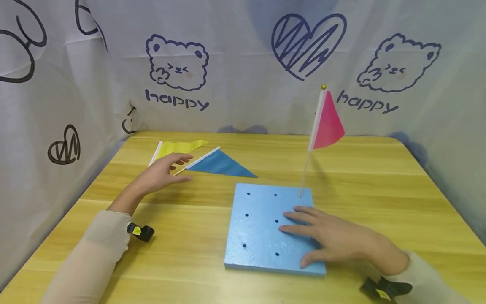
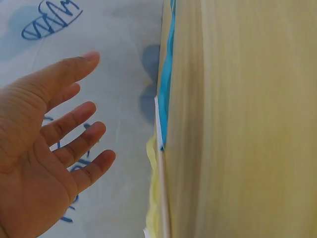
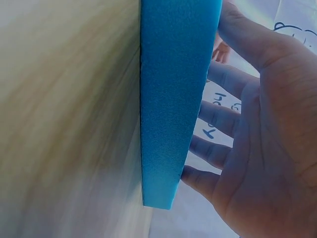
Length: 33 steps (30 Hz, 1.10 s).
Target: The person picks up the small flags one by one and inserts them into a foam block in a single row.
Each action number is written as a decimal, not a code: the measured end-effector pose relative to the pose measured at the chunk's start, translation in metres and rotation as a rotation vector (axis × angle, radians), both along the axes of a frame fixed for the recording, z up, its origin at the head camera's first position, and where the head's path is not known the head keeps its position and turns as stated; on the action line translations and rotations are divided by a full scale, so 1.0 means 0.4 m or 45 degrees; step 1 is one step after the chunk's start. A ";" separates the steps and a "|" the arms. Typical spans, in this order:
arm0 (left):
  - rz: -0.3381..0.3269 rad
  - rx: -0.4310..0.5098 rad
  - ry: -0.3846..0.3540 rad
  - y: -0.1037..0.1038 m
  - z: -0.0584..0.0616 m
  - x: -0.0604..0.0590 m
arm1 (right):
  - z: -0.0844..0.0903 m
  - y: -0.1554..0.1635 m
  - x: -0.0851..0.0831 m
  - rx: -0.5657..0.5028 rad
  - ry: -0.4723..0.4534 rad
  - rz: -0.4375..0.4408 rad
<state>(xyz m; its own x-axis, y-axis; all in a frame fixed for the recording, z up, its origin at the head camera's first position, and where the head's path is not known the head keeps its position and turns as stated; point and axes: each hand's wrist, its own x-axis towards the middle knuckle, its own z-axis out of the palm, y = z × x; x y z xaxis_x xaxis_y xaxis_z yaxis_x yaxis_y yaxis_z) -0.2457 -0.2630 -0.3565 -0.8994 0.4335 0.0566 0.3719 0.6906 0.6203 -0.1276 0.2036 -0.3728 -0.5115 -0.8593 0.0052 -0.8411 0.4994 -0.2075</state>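
My left hand [image 1: 162,172] hovers over the table with its fingers spread and nothing in them, near the stick of a blue triangular flag [image 1: 224,164]. Behind that hand lies a yellow triangular flag [image 1: 180,146]. In the left wrist view the blue flag [image 2: 167,84] and its wooden stick lie flat on the tabletop. My right hand [image 1: 330,236] rests its spread fingertips on the light blue foam board [image 1: 260,236], which has several small holes. A pink flag [image 1: 329,124] stands upright in the board's far right corner. The right wrist view shows the board's thick side [image 3: 173,109] beside the fingers.
The wooden table [image 1: 182,253] carries everything. A white curtain [image 1: 243,63] with bear and heart drawings hangs behind the table and along its sides. Black wrist straps [image 1: 141,232] sit on both sleeves.
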 end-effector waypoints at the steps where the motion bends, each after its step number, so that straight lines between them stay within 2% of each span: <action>1: 0.005 -0.009 -0.007 -0.006 -0.003 -0.001 | 0.003 0.000 -0.001 0.001 -0.003 0.001; 6: 0.039 -0.064 -0.072 -0.034 -0.020 -0.009 | 0.005 0.002 0.000 0.000 -0.035 -0.014; 15: 0.032 -0.076 -0.161 -0.073 -0.044 -0.020 | 0.005 -0.001 0.002 -0.010 -0.054 -0.034; 28: -0.012 -0.174 -0.108 -0.114 -0.067 -0.037 | 0.004 0.001 0.003 -0.005 -0.084 -0.057; 33: -0.021 -0.186 -0.125 -0.128 -0.076 -0.034 | 0.004 0.000 0.001 0.000 -0.084 -0.048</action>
